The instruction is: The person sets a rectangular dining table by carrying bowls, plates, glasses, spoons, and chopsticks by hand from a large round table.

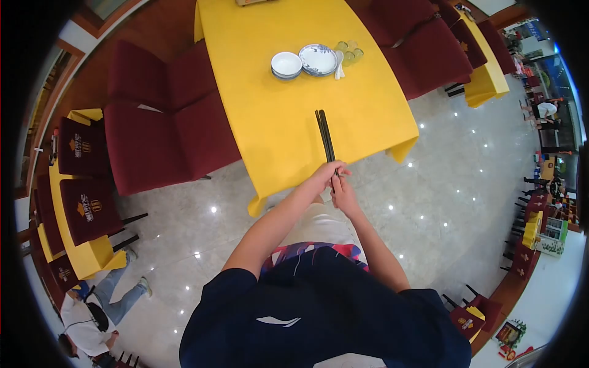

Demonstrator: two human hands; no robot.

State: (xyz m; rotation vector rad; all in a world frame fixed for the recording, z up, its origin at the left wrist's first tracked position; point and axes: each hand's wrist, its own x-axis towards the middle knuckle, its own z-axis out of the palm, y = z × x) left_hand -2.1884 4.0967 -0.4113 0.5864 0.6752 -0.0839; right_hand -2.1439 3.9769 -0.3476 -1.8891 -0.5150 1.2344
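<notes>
A bundle of dark chopsticks (326, 136) points away from me over the near edge of a table with a yellow tablecloth (294, 135). My left hand (328, 174) is closed around the lower part of the bundle. Just below it, my right hand (343, 194) has its fingers closed at the bundle's near end, touching the left hand. Farther up the cloth stand stacked white bowls (286, 64) and blue-patterned plates (318, 59). Beside them lie white spoons (339, 65) and several yellowish glasses (349, 53).
Dark red chairs flank the table on the left (165, 122) and right (423, 49). Other yellow-covered tables (86, 257) stand farther off. A person in a white shirt (86, 325) is at the lower left. The floor (208, 214) is shiny tile.
</notes>
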